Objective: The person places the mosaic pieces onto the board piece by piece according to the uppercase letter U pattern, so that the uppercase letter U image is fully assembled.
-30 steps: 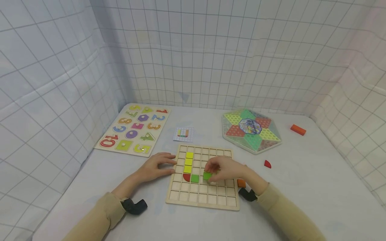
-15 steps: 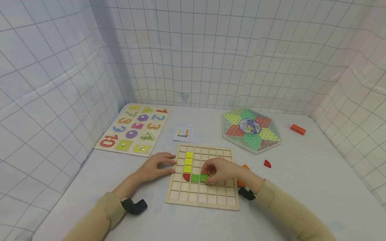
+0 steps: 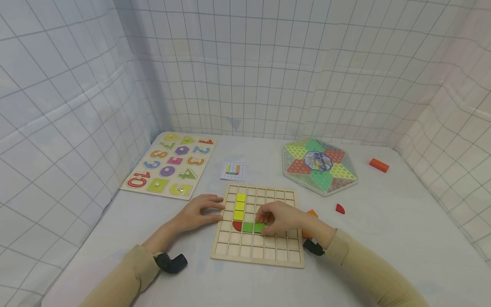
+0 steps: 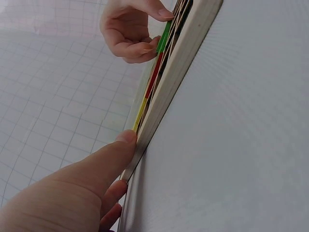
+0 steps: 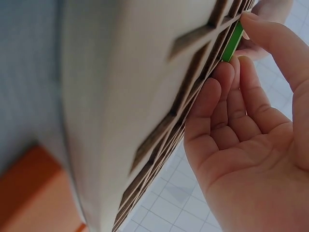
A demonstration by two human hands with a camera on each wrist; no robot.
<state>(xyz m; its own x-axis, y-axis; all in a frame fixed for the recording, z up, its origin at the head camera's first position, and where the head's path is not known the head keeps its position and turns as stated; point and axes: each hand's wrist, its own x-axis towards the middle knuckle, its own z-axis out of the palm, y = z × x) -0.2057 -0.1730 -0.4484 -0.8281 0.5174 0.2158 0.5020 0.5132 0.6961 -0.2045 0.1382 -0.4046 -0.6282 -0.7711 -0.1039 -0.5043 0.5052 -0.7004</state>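
Observation:
A wooden grid board (image 3: 258,253) lies on the table in front of me. In its left part stand several yellow square tiles (image 3: 239,206) in a column, with a red quarter-round tile (image 3: 237,226) below them. Right of the red one sits a green square tile (image 3: 248,227). My right hand (image 3: 281,218) pinches a second green square tile (image 3: 259,227) between thumb and fingers, right beside the first; the right wrist view shows this green tile (image 5: 233,42) at the grid ridges. My left hand (image 3: 194,213) rests at the board's left edge, fingers loosely extended.
Orange pieces (image 3: 307,233) lie partly hidden under my right forearm. Farther right are a red quarter-round piece (image 3: 340,209) and an orange block (image 3: 379,165). Behind the board are a pattern card (image 3: 233,171), a number puzzle (image 3: 180,160) and a hexagonal star game board (image 3: 319,164).
My right hand has moved slightly left with its green tile, closing the gap to the other green tile; over the last half second it barely moves. My left hand has stayed put.

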